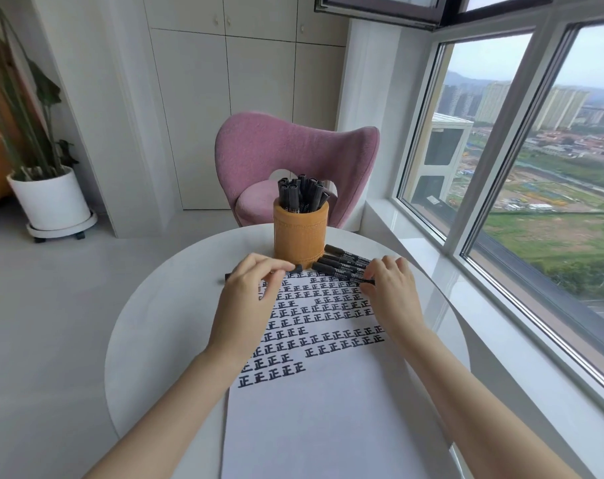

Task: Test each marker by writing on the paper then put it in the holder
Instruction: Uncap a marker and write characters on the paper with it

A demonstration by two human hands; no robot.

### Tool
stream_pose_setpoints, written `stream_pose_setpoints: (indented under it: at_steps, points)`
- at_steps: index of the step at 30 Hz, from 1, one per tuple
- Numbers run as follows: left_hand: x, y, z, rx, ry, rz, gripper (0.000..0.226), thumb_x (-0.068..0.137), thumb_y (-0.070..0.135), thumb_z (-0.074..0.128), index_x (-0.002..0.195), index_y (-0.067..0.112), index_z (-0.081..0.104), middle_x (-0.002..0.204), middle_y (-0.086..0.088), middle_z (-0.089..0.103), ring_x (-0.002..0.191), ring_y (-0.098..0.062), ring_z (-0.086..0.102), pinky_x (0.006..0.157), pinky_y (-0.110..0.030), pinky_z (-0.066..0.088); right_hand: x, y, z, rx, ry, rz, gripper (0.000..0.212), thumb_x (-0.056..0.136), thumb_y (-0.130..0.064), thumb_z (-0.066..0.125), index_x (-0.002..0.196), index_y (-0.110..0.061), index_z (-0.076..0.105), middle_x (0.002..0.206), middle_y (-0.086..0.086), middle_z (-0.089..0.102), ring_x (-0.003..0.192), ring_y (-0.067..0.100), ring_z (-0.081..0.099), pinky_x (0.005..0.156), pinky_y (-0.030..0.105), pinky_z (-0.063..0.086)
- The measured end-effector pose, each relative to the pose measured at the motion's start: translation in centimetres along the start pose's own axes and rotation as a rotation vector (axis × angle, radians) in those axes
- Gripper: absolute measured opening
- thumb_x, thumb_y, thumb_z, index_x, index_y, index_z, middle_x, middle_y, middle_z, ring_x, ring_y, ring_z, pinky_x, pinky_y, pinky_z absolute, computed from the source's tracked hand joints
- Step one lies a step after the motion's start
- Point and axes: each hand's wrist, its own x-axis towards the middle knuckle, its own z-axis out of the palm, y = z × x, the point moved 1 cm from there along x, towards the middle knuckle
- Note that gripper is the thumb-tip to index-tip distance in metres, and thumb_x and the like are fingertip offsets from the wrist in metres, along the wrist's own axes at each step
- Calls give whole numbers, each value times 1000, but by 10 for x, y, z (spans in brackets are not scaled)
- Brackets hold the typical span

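Gripping a black marker (297, 268) crosswise, the left hand (248, 292) curls its fingers over the barrel at the far left corner of the paper (328, 426). Only the marker's two ends show past the knuckles, and whether it is capped is hard to make out. The right hand (392, 285) bends its fingertips down onto the nearest marker (342, 274) of the loose markers (345, 254), a small row of slim black barrels with pale print lying on the bench (145, 340) just right of the holder (300, 233). That grasp looks like a pinch, though the fingertips hide the contact.

The holder is a tan, matte cylinder with a faint band near its rim, its material unclear. It stands at the far side of the bench, packed with upright black stored markers (302, 191). The paper is a smooth white sheet with rows of one bold black character across its far half; its near edge is cut off by the frame. The bench is round, white and glossy. Behind it stands a pink chair (293, 146) in nubby fabric with a curved back.
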Motion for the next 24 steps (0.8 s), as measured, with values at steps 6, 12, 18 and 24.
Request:
stream_pose_setpoints:
  at_steps: [6,12,18,24]
  points:
    - [-15,-3,1,-9,-19,-21,18,92,13,56,96,24,69,91,18,57,85,-1,53,67,-6,39,0,1,-2,-58,-32,-49,23,92,-22,59,111,-9,59,108,8,58,108,28,41,87,32,25]
    - [-22,-3,4,-44,-49,-41,17,91,15,58,99,26,68,92,14,58,83,-4,55,66,-9,39,-12,0,-2,29,16,-79,13,90,-19,64,99,-9,64,101,7,62,101,30,44,86,33,28]
    - [-24,-6,7,113,-139,42,36,85,17,66,120,23,59,115,9,53,112,-10,46,99,-18,32,-35,-14,-17,344,54,-95,9,92,-13,61,90,-5,62,80,-7,58,92,25,43,77,28,25]
    - [-24,-2,8,251,-178,156,50,79,26,71,126,21,54,123,6,54,116,-9,42,101,-24,31,-58,-37,-35,690,-34,-89,7,93,-13,59,87,-16,62,84,-11,60,89,11,49,73,8,34]
